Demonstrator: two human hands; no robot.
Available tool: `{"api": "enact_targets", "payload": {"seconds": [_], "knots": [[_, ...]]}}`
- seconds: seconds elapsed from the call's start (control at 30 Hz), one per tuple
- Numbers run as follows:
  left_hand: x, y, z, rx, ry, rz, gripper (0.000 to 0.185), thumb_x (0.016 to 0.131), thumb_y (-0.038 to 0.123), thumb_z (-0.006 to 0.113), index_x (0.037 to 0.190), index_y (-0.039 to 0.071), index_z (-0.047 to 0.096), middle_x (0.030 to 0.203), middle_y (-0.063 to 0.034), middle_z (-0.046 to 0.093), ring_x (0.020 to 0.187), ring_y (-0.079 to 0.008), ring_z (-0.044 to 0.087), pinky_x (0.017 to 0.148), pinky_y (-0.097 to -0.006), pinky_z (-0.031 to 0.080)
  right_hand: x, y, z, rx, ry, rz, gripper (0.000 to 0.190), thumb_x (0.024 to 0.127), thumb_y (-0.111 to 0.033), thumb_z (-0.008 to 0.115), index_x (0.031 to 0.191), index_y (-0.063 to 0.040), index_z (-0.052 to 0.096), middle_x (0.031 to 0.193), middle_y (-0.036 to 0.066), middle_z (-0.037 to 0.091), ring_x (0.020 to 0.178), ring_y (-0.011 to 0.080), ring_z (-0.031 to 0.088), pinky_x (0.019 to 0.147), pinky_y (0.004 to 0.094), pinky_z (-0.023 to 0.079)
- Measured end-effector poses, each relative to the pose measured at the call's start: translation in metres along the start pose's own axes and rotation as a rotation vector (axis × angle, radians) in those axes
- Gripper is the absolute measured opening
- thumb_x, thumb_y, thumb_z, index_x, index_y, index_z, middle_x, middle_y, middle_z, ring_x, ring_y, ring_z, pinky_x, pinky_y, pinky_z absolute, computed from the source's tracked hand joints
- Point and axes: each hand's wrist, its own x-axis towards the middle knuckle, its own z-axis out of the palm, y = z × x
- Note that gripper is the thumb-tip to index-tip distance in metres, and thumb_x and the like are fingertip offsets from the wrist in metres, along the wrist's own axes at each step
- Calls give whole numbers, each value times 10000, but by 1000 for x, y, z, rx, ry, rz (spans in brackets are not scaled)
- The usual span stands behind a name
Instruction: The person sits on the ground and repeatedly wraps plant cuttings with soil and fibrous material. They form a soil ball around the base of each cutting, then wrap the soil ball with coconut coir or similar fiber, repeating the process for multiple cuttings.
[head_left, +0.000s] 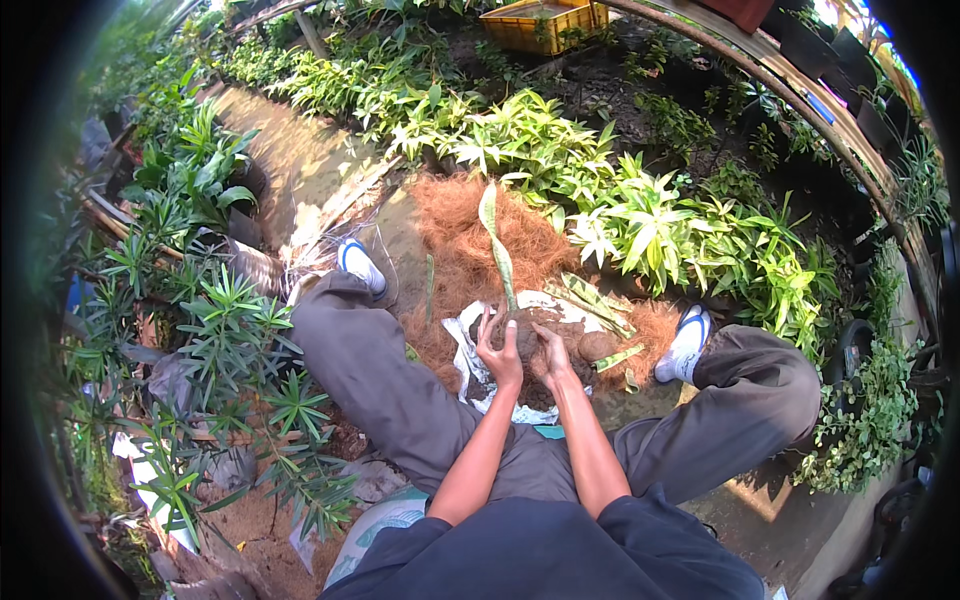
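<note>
A tall, slightly twisted snake plant leaf (498, 244) stands upright with its base in a clump of dark soil (528, 339). My left hand (501, 352) cups the clump on one side, its fingers pointing away from me. On the opposite side my right hand (553, 354) presses in with its palm turned toward the left. Beneath both hands lies an opened white plastic sack (469, 352) with loose soil on it. Cut snake plant leaves (592, 300) rest on the right edge of the sack, and a shorter leaf piece (619, 358) lies nearer to my right foot.
Brown coconut fibre (480, 225) is heaped beyond the sack. Leafy green plants (645, 225) border the far side, and more plants (225, 307) crowd the left. My feet in blue-strapped sandals (361, 266) flank the work area. A yellow plastic crate (547, 26) sits at the back.
</note>
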Motion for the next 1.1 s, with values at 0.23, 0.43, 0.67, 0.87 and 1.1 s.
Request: {"api": "enact_targets", "payload": {"seconds": [0.23, 0.43, 0.67, 0.87, 1.1], "knots": [[6, -11, -7, -290, -111, -286, 407, 967, 213, 530, 1204, -90, 665, 1299, -189, 639, 1351, -272, 468, 1150, -364, 293, -8, -2, 18, 43, 8, 97, 405, 955, -305, 591, 1278, -61, 596, 1271, 106, 634, 1145, 237, 615, 1014, 402, 483], [-2, -3, 0, 79, -191, -18, 379, 958, 232, 491, 1096, -22, 737, 1376, -117, 608, 1404, -354, 387, 1167, -438, 264, 5, 5, -3, -74, -11, -61, 473, 866, -430, 742, 1114, -30, 689, 1057, 92, 711, 918, 187, 693, 807, 336, 555], [-9, 2, -7, 105, -170, 77, 451, 970, 257, 422, 1169, -53, 681, 1395, -138, 590, 1387, -355, 411, 1159, -435, 277, 5, 9, 0, -255, 37, -103, 393, 876, -331, 749, 1119, -27, 695, 1061, 78, 708, 910, 155, 676, 791, 311, 544], [4, -6, -6, -264, -107, -241, 502, 1006, 266, 362, 1241, -84, 635, 1343, -183, 612, 1314, -293, 500, 1137, -378, 318, -3, 1, 16, -262, -26, -128, 485, 904, -370, 714, 1195, 13, 650, 1149, 123, 675, 1022, 191, 654, 888, 338, 524], [-7, -1, -4, -25, -238, -163, 497, 1021, 288, 386, 1216, -95, 637, 1200, -232, 671, 1161, -290, 610, 1059, -355, 404, 13, -4, -12, -649, 40, -74, 608, 875, -437, 708, 1267, 22, 643, 1199, 145, 667, 1073, 203, 634, 896, 328, 496]]}}
